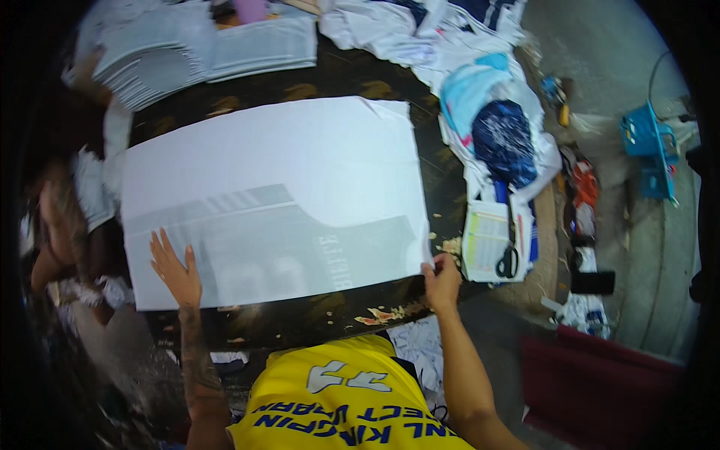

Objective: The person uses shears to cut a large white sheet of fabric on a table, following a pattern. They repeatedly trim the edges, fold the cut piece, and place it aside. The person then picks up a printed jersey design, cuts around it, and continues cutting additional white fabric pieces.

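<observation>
A large white sheet (330, 161) lies across the dark table in front of me. A grey garment-panel shape with pale lettering shows over its nearer part; whether the sheet is paper or cloth I cannot tell. My left hand (176, 271) rests flat near its left front corner, fingers spread. At the right front corner my right hand (441, 281) pinches the sheet's edge between thumb and fingers. Scissors with black handles (508, 262) lie on a printed paper (484, 240) to the right of that hand.
Stacked grey-white printed sheets (259, 49) stand at the far left. White cloth (390, 30) is heaped at the back; a dark blue plastic bundle (504, 142) lies at right. The table's front edge (330, 330) is worn. A blue plastic basket (649, 142) stands farther right.
</observation>
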The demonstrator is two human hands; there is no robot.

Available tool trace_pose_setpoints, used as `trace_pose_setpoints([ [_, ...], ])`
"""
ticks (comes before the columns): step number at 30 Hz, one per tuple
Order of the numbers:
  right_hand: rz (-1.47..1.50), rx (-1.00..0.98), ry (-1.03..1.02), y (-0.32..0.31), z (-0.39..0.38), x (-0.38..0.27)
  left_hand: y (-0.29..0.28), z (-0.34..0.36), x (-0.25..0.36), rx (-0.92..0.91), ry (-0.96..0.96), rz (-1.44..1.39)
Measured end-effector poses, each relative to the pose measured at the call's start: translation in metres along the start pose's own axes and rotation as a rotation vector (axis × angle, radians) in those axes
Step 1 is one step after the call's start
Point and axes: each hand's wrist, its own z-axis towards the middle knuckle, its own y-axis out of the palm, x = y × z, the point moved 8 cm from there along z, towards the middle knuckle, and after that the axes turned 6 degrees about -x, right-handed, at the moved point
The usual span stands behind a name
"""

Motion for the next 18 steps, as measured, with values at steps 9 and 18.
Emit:
trace_pose_setpoints([
  [9, -0.359, -0.166, 0.026, -0.067, -0.013, 0.039, -0.043, -0.186, -0.039, -0.247, -0.315, 0.071],
  [18, -0.454, -0.180, -0.661, 0.090, 0.044, -0.220, -0.024, 0.044, -0.024, -0.110, 0.037, -0.105],
])
